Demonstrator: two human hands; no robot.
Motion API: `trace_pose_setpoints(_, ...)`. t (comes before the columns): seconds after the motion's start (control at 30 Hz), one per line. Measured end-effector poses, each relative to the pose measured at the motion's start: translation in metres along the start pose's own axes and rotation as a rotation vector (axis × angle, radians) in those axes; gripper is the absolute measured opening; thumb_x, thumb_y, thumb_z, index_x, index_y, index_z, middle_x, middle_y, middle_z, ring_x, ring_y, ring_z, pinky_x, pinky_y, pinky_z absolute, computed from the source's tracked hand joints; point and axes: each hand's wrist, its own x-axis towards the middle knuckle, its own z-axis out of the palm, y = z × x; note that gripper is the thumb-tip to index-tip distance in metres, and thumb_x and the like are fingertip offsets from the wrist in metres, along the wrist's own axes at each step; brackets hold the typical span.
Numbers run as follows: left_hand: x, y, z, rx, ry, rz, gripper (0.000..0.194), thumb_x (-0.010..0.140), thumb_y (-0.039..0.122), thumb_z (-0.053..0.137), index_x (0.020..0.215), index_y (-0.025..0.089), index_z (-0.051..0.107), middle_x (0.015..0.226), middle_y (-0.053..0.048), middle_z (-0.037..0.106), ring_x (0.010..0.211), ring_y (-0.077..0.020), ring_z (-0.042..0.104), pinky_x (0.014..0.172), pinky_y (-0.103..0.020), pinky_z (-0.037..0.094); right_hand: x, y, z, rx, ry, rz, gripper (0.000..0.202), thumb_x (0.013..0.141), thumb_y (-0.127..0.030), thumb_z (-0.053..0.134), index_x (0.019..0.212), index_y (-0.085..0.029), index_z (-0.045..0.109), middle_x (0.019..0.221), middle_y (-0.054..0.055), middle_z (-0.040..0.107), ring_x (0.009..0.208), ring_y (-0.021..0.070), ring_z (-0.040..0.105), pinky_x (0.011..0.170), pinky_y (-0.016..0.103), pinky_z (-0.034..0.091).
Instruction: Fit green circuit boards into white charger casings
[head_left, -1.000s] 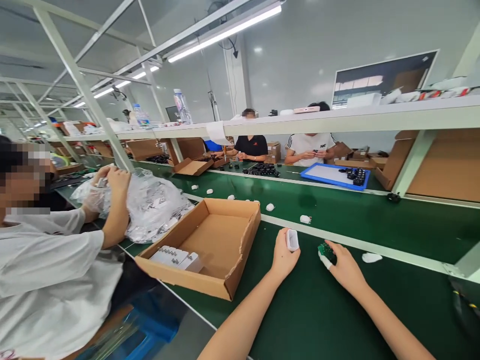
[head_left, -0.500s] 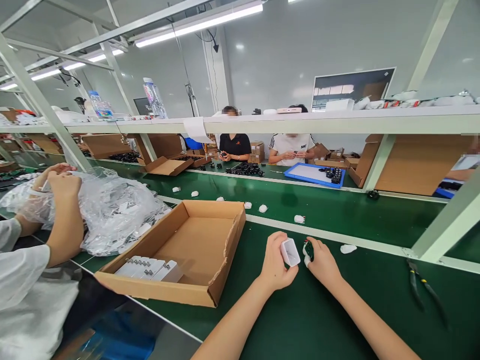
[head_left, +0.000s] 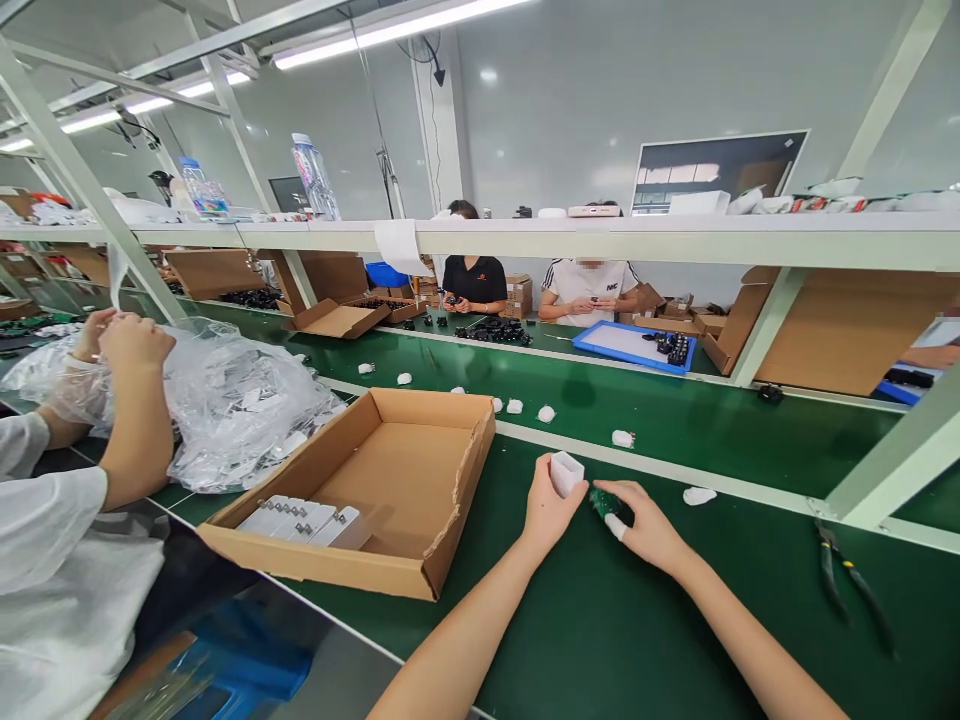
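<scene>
My left hand [head_left: 549,510] is closed around a white plastic charger housing [head_left: 567,474], hollow, with its open end facing up. Just to its right, my right hand [head_left: 646,525] grips a small green circuit board [head_left: 600,502] with a white part on its lower end. Board and housing are close together but look apart. To the left stands a shallow cardboard box [head_left: 431,583]. In its near left corner lie several white charger housings [head_left: 300,522] with metal prongs. Another white piece [head_left: 699,496] lies to the right of my right hand.
Pliers [head_left: 832,570] lie at the right. Small white pieces [head_left: 546,413] sit along the green strip beyond the pale rail. A co-worker's hands [head_left: 131,340] are by a clear plastic bag [head_left: 240,410] at left. A metal post [head_left: 892,450] rises at right.
The housing in my left hand has tipped so its opening faces more upward. My right hand has turned the board toward it. Several white pieces on the strip have shifted right.
</scene>
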Motion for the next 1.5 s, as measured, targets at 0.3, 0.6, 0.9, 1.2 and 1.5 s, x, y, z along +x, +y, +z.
trace_pose_setpoints(0.3, 0.013, -0.012, -0.002, -0.207, 0.05, -0.222, 0.041, 0.081, 0.042, 0.064, 0.113, 0.022, 0.047, 0.104, -0.006, 0.064, 0.091, -0.0214, 0.062, 0.082, -0.033, 0.049, 0.051, 0.043, -0.005, -0.475, 0.233, 0.355, 0.059, 0.092, -0.034, 0.047, 0.147, -0.014, 0.041, 0.147, 0.017, 0.046, 0.133, 0.0332, 0.047, 0.108, 0.048, 0.04)
trace_pose_setpoints(0.6, -0.001, 0.001, 0.004, -0.426, -0.478, -0.227, 0.052, 0.067, 0.059, 0.064, 0.097, 0.016, 0.057, 0.077, -0.002, 0.061, 0.062, -0.0143, 0.054, 0.06, -0.026, 0.044, 0.124, 0.074, -0.043, -0.504, 0.154, 0.429, 0.035, 0.088, -0.028, 0.047, 0.109, -0.012, 0.07, 0.103, 0.02, 0.067, 0.102, 0.035, 0.061, 0.091, 0.05, 0.045)
trace_pose_setpoints(0.9, -0.023, 0.017, -0.01, 0.073, -0.85, 0.189, 0.075, 0.06, 0.062, 0.077, 0.126, 0.028, 0.061, 0.116, -0.004, 0.067, 0.099, -0.0286, 0.064, 0.09, -0.038, 0.048, 0.148, -0.033, 0.058, -0.312, -0.358, -0.272, 0.064, 0.067, -0.043, 0.079, 0.128, -0.025, 0.065, 0.119, 0.008, 0.066, 0.108, 0.0276, 0.061, 0.096, 0.036, 0.047)
trace_pose_setpoints(1.2, -0.023, 0.011, -0.003, 0.133, -0.751, 0.207, 0.077, 0.06, 0.064, 0.077, 0.125, 0.028, 0.06, 0.115, -0.007, 0.069, 0.098, -0.0319, 0.066, 0.089, -0.04, 0.049, 0.183, 0.026, 0.021, -0.579, 0.05, 0.287, 0.048, 0.091, -0.023, 0.044, 0.137, -0.013, 0.054, 0.13, 0.024, 0.058, 0.118, 0.0379, 0.054, 0.099, 0.062, 0.036)
trace_pose_setpoints(1.5, -0.021, 0.019, -0.008, 0.091, -0.851, 0.242, 0.078, 0.065, 0.068, 0.072, 0.131, 0.028, 0.057, 0.128, -0.008, 0.065, 0.11, -0.0353, 0.063, 0.091, -0.042, 0.049, 0.181, -0.025, 0.063, -0.417, -0.183, -0.165, 0.049, 0.089, -0.026, 0.054, 0.138, -0.02, 0.054, 0.132, 0.01, 0.06, 0.121, 0.0253, 0.053, 0.106, 0.037, 0.039)
